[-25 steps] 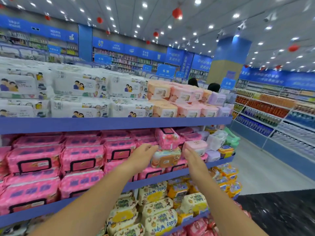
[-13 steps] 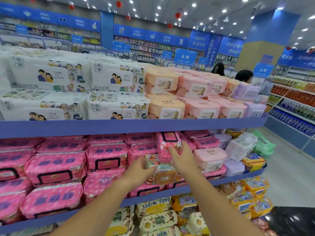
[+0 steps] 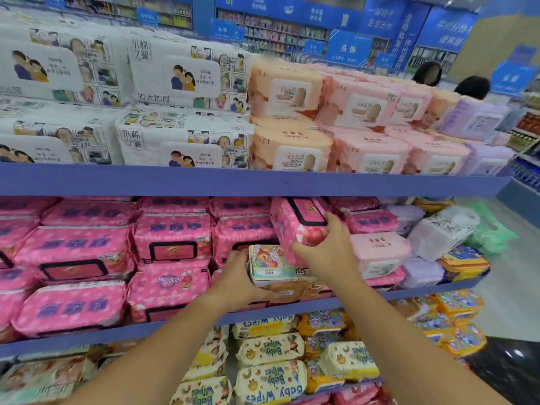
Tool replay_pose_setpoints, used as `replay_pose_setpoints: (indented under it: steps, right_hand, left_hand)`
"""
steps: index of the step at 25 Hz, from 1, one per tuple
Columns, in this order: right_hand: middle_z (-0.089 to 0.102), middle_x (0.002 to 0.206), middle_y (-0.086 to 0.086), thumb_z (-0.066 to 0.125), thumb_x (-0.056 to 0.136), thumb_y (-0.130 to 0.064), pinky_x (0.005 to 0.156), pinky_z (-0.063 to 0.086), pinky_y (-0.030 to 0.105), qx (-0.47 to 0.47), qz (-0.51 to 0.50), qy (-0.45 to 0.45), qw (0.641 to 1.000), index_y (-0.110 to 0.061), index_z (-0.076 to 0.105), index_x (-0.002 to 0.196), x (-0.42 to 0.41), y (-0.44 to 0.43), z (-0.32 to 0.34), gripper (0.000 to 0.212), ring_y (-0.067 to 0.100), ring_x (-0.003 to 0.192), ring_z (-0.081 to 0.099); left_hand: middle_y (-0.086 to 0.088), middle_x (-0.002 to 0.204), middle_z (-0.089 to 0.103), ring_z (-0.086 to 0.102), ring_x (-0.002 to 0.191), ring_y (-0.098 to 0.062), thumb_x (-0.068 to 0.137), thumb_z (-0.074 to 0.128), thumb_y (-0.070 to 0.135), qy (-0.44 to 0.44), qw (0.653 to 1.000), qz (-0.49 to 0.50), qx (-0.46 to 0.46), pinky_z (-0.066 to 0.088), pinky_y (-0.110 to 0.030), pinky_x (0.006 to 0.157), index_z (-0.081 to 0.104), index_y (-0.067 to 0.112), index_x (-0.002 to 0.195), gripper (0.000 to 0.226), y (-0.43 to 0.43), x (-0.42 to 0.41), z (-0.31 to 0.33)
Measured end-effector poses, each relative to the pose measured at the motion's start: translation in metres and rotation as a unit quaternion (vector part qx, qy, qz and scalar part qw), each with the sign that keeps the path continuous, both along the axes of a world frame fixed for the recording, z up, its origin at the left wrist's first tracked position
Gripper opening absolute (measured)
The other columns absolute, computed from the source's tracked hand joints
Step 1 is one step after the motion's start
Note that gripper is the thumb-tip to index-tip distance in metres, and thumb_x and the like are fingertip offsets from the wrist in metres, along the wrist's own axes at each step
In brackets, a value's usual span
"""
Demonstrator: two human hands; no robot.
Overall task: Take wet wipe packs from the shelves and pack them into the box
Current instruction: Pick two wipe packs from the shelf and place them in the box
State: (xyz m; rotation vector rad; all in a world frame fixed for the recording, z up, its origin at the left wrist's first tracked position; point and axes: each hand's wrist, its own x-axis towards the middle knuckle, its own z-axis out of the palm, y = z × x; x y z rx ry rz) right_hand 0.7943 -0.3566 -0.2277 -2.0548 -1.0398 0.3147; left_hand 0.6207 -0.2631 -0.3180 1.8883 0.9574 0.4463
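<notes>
The left hand (image 3: 239, 276) clamped the bear pack (image 3: 274, 267) by its side; the right hand (image 3: 327, 252) clasped a tilted pink pack (image 3: 295, 226) above it, likely to lift both off the shelf (image 3: 423, 292).

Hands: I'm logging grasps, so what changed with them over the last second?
Both reached forward from open to a grip: the left hand now holds the bear-print pack, the right hand the tilted pink pack above it. Both packs remain on the middle shelf; neighbouring stacks look unchanged.
</notes>
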Motion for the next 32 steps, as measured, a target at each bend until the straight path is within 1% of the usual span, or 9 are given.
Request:
replay_pose_setpoints:
  steps: [2, 5, 11, 14, 18, 22, 25, 30, 32]
  right_hand:
    - [0.032, 0.146, 0.0, 0.077, 0.07, -0.046, 0.099, 0.048, 0.045, -0.038, 0.001, -0.027, 0.999, -0.027, 0.022, 0.155, 0.001, -0.006, -0.001, 0.103, 0.023, 0.13, 0.045]
    - [0.025, 0.154, 0.007, 0.077, 0.066, -0.059, 0.105, 0.045, 0.05, -0.082, -0.016, -0.055, 0.995, -0.025, 0.016, 0.156, -0.002, -0.002, 0.001, 0.114, 0.03, 0.138, 0.039]
    - [0.036, 0.147, 0.005, 0.075, 0.066, -0.047, 0.099, 0.049, 0.048, -0.02, -0.043, -0.027, 0.999, -0.031, 0.028, 0.154, -0.022, -0.017, 0.005, 0.101, 0.028, 0.131, 0.047]
    - [0.04, 0.142, 0.001, 0.075, 0.063, -0.046, 0.1, 0.049, 0.05, 0.008, -0.036, -0.017, 0.999, -0.035, 0.032, 0.152, -0.049, -0.033, 0.0, 0.099, 0.024, 0.129, 0.047]
    - [0.044, 0.118, -0.004, 0.083, 0.074, -0.032, 0.091, 0.044, 0.031, 0.052, 0.008, -0.045, 0.998, -0.033, 0.035, 0.152, -0.097, -0.055, -0.007, 0.092, 0.013, 0.108, 0.049]
    - [0.045, 0.113, -0.006, 0.084, 0.073, -0.025, 0.082, 0.038, 0.012, 0.089, 0.095, -0.061, 0.99, -0.042, 0.036, 0.147, -0.161, -0.074, -0.017, 0.089, -0.002, 0.098, 0.047]
    - [0.046, 0.115, -0.006, 0.085, 0.073, -0.025, 0.083, 0.038, 0.008, 0.095, 0.173, -0.059, 0.979, -0.052, 0.032, 0.14, -0.223, -0.085, -0.031, 0.09, 0.0, 0.102, 0.046]
    - [0.043, 0.114, -0.01, 0.085, 0.073, -0.022, 0.08, 0.037, 0.002, 0.073, 0.272, -0.013, 0.959, -0.054, 0.033, 0.138, -0.339, -0.097, -0.065, 0.089, -0.007, 0.099, 0.045]
    - [0.041, 0.112, -0.01, 0.084, 0.074, -0.025, 0.081, 0.039, 0.01, 0.042, 0.307, 0.007, 0.951, -0.051, 0.035, 0.142, -0.393, -0.101, -0.081, 0.087, -0.003, 0.098, 0.046]
  left_hand:
    - [0.011, 0.122, 0.042, 0.048, 0.116, -0.006, 0.043, 0.096, 0.06, 0.018, 1.0, -0.022, 0.007, 0.044, -0.03, 0.106, 0.048, 0.037, 0.127, 0.1, -0.004, 0.006, -0.002]
    - [0.014, 0.12, 0.065, 0.068, 0.107, -0.005, 0.047, 0.102, 0.046, -0.052, 0.998, -0.021, -0.033, 0.056, -0.037, 0.096, 0.05, 0.035, 0.125, 0.095, -0.008, 0.008, -0.008]
    - [0.008, 0.115, 0.071, 0.073, 0.09, -0.006, 0.069, 0.093, 0.021, -0.086, 0.994, -0.015, -0.062, 0.061, -0.031, 0.076, 0.052, 0.032, 0.122, 0.068, 0.01, -0.049, 0.001]
    - [0.007, 0.119, 0.071, 0.073, 0.098, -0.009, 0.072, 0.091, 0.023, -0.071, 0.994, -0.016, -0.078, 0.061, -0.036, 0.081, 0.052, 0.03, 0.131, 0.071, 0.026, -0.1, 0.001]
    - [0.006, 0.114, 0.075, 0.075, 0.096, -0.01, 0.079, 0.086, 0.014, -0.06, 0.992, 0.01, -0.106, 0.061, -0.039, 0.084, 0.057, 0.029, 0.127, 0.058, 0.018, -0.175, 0.002]
    - [0.009, 0.106, 0.075, 0.072, 0.086, -0.003, 0.083, 0.083, 0.018, -0.05, 0.989, 0.084, -0.114, 0.054, -0.021, 0.062, 0.061, 0.032, 0.116, 0.042, -0.018, -0.263, 0.0]
    - [0.002, 0.106, 0.075, 0.072, 0.09, -0.018, 0.084, 0.082, 0.024, -0.049, 0.974, 0.175, -0.135, 0.053, -0.029, 0.065, 0.063, 0.029, 0.115, 0.037, -0.054, -0.35, -0.012]
    - [-0.005, 0.109, 0.074, 0.07, 0.097, -0.024, 0.088, 0.077, 0.029, -0.051, 0.938, 0.297, -0.174, 0.056, -0.04, 0.08, 0.064, 0.024, 0.111, 0.026, -0.12, -0.495, -0.023]
    - [-0.007, 0.119, 0.068, 0.066, 0.104, -0.027, 0.085, 0.079, 0.038, -0.05, 0.914, 0.353, -0.194, 0.054, -0.047, 0.09, 0.061, 0.017, 0.118, 0.043, -0.147, -0.556, -0.028]
